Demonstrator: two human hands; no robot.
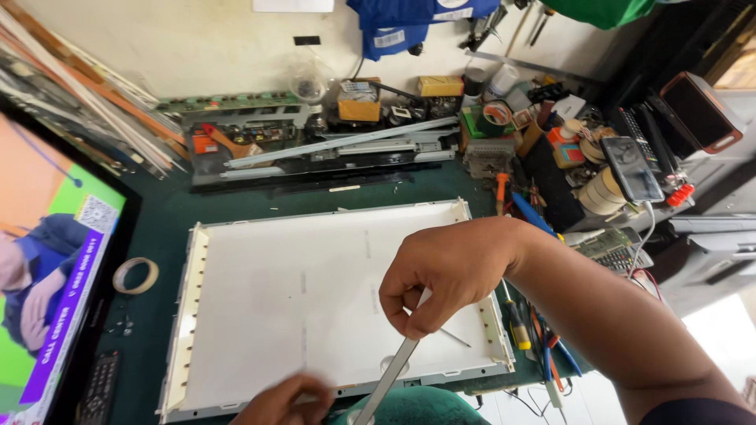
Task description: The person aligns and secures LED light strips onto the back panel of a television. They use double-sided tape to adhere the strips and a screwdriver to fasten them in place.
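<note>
A white flat panel [299,260] in a pale metal frame lies on the dark green bench. My right hand [449,271] hovers over its near right part, fingers pinched on a thin grey-white strip [394,370] that runs down toward the bottom edge of the view. Low in the picture, my left hand [287,401] rests at the panel's near edge beside the strip's lower end; only its knuckles show, and whether it grips anything is hidden.
A lit television screen [47,267] stands at the left, with a remote [98,386] and a tape roll [135,275] beside it. Circuit boards, metal rails and boxes crowd the back. Screwdrivers [516,323], tape rolls, a phone [631,167] and a multimeter fill the right.
</note>
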